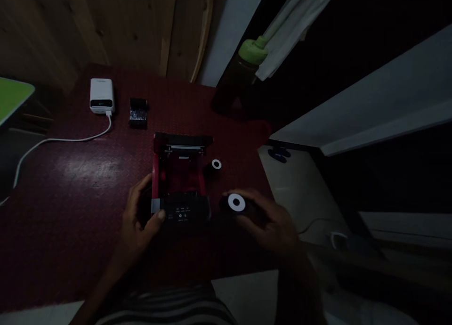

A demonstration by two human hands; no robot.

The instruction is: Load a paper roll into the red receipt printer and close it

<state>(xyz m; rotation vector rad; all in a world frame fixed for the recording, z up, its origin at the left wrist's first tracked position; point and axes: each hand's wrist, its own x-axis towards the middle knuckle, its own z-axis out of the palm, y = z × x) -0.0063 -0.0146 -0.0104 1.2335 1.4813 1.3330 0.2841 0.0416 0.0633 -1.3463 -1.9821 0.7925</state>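
A small black and red printer [181, 183] sits on the dark red table [77, 183] with its lid open toward the back. My left hand [139, 216] grips its front left corner, thumb on the front panel. My right hand [268, 219] holds a dark roll with a white core [236, 203] just right of the printer. A second small roll with a white core [216, 164] lies on the table beside the printer's right side.
A white power bank [101, 95] with a white cable [60, 139] lies at the back left, a small black device [138, 112] next to it. A dark bottle with a green cap [243, 70] stands at the back right. The table's right edge [266, 174] is close.
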